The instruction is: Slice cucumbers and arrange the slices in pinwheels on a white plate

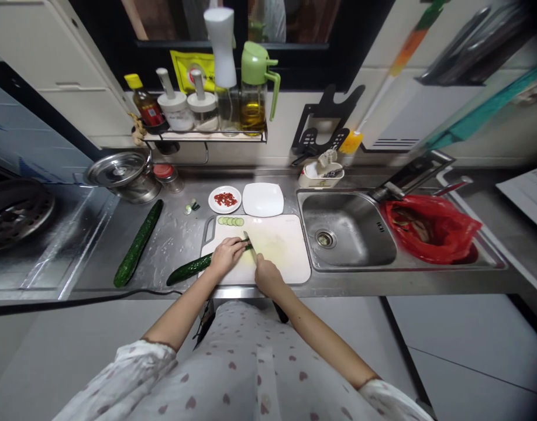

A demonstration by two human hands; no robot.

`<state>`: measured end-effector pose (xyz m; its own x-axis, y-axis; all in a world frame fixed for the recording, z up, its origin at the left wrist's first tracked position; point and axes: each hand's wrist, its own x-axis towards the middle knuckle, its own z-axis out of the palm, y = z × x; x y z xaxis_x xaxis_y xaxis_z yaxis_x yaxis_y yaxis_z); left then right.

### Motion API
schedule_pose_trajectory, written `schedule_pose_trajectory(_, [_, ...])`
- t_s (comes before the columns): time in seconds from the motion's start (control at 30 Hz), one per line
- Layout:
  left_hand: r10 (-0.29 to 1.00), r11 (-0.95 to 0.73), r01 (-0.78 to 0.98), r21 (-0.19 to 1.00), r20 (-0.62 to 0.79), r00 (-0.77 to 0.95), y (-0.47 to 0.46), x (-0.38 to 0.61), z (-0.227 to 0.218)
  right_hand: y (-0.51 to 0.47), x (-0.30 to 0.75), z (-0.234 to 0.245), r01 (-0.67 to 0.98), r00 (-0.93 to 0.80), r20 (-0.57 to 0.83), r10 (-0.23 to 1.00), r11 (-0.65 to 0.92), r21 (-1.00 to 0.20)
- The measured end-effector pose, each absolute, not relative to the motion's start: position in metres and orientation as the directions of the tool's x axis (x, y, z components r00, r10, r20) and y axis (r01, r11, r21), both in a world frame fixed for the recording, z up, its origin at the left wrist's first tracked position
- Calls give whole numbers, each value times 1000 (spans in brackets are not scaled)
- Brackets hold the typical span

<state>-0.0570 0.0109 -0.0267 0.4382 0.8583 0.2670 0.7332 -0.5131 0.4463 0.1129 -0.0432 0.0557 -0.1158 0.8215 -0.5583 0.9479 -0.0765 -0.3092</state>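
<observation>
A cut cucumber [190, 271] lies slantwise over the left part of the white cutting board [286, 251]. My left hand [227, 255] is closed over its upper end, pressing it against the board. In my right hand [268, 275] is a knife [252, 251], its handle wrapped by my fingers and its blade at the cucumber's cut end. Several thin cucumber slices [230, 221] lie in an overlapping row at the board's upper left. Just behind the board stand a small white plate with chopped red pieces [225, 200] and a square white plate [263, 199].
A whole cucumber [139, 242] lies on the steel counter at left, with cucumber scraps [192, 207] farther back. A lidded pot [123, 175] and a red-capped jar [168, 177] stand behind. On the right are the sink [347, 234] and a red plastic bag [430, 228].
</observation>
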Motion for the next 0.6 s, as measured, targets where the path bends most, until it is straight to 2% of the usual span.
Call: schedule_pose_trajectory(0.6, [867,-498,734,462,243,435,13,-57,-26,-40,110,53,952,-111,-562,819,-74,-296])
